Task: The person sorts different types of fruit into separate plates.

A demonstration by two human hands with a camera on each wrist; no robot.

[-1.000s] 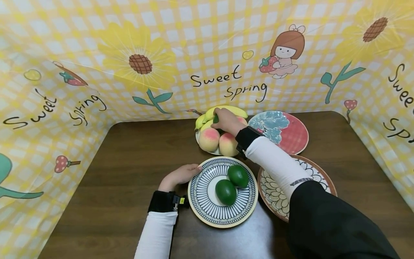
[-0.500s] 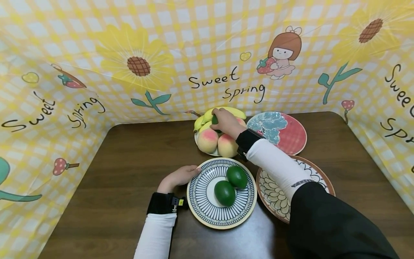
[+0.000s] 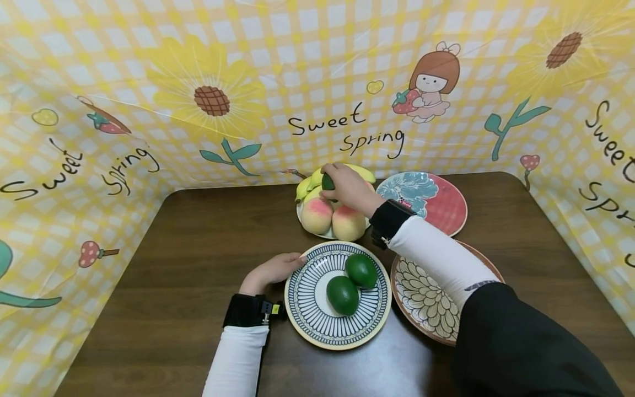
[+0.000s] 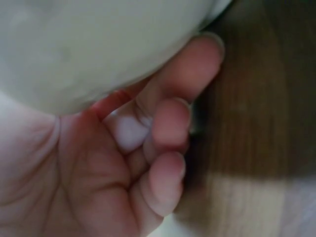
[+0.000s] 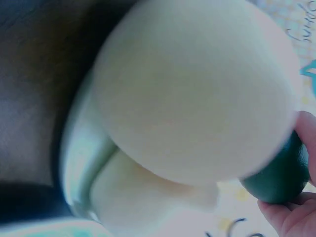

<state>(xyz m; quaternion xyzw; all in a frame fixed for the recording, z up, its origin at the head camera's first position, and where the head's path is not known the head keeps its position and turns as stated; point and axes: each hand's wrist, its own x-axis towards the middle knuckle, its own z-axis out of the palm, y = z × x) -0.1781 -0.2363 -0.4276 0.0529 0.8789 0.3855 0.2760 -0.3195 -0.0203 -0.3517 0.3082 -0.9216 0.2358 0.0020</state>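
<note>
My right hand point(image 3: 349, 190) pinches a dark green oval fruit point(image 3: 328, 182) above a fruit plate at the back. In the right wrist view, fingertips hold this green fruit point(image 5: 279, 177) at its ends, behind a large pale peach point(image 5: 197, 94). Peaches point(image 3: 316, 216) and bananas point(image 3: 310, 187) fill that fruit plate. My left hand point(image 3: 272, 271) grips the left rim of a blue-and-white patterned plate point(image 3: 317, 331), thumb on top. The left wrist view has its fingers point(image 4: 170, 123) curled beside the pale plate edge point(image 4: 98, 49). Two green fruits point(image 3: 342, 295) lie on the patterned plate.
A brown-rimmed flower-patterned plate point(image 3: 421, 292) stands at the right, partly under the right forearm. Behind it lies a red and blue plate point(image 3: 448, 207). Yellow checked cloth point(image 3: 268, 82) walls the back and sides of the brown wooden table point(image 3: 173, 309).
My right hand has lifted the green fruit slightly from among the peaches and bananas, and the right forearm has shifted right. The left hand stays on the plate rim.
</note>
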